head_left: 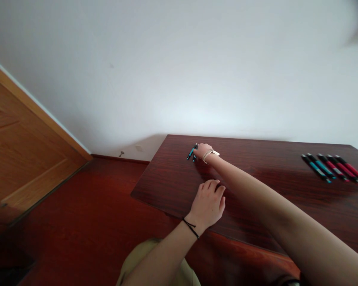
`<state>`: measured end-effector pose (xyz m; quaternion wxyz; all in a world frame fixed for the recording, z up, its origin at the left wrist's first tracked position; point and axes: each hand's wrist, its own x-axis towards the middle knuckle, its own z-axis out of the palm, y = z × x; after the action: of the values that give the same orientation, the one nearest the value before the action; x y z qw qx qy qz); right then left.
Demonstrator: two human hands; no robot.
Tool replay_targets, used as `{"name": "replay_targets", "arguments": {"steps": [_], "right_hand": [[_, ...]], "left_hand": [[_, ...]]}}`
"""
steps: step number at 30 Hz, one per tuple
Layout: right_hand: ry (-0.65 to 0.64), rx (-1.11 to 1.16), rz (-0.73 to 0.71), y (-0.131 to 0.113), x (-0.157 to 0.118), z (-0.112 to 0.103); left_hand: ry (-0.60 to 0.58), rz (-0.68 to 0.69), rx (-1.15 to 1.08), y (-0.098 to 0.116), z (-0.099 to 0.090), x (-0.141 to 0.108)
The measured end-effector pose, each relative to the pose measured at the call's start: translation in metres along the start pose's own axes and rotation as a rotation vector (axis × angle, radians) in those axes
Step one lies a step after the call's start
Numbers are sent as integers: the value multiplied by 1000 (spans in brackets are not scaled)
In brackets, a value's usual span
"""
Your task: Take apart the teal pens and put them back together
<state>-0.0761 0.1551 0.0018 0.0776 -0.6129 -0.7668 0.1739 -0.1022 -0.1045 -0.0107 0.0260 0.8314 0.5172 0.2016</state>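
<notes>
Stretched out across the table, my right hand wears a pale watch strap at the wrist. Its fingers are closed on a blue-and-black pen, which the hand mostly covers. Just left of it, touching or nearly so, lies another blue-and-black pen. My left hand, with a black cord bracelet, lies palm down by the table's front edge. Its fingers are loosely bent and apart, and nothing shows in them.
The dark red-brown table stands against a white wall. Toward its right end lies a slanted row of blue pens and red pens. A wooden door is at the left, beyond the reddish floor.
</notes>
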Motion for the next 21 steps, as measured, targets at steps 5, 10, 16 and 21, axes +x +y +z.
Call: {"name": "replay_targets", "arguments": {"steps": [5, 10, 16, 21], "right_hand": [[21, -5, -6, 35, -23, -18], [135, -66, 77, 141, -65, -57], [296, -225, 322, 308, -123, -109], [256, -272, 474, 384, -152, -129]], "left_hand": [[37, -19, -36, -24, -4, 10], [187, -258, 131, -67, -23, 41], [167, -501, 340, -101, -24, 88], [139, -445, 367, -122, -15, 112]]}}
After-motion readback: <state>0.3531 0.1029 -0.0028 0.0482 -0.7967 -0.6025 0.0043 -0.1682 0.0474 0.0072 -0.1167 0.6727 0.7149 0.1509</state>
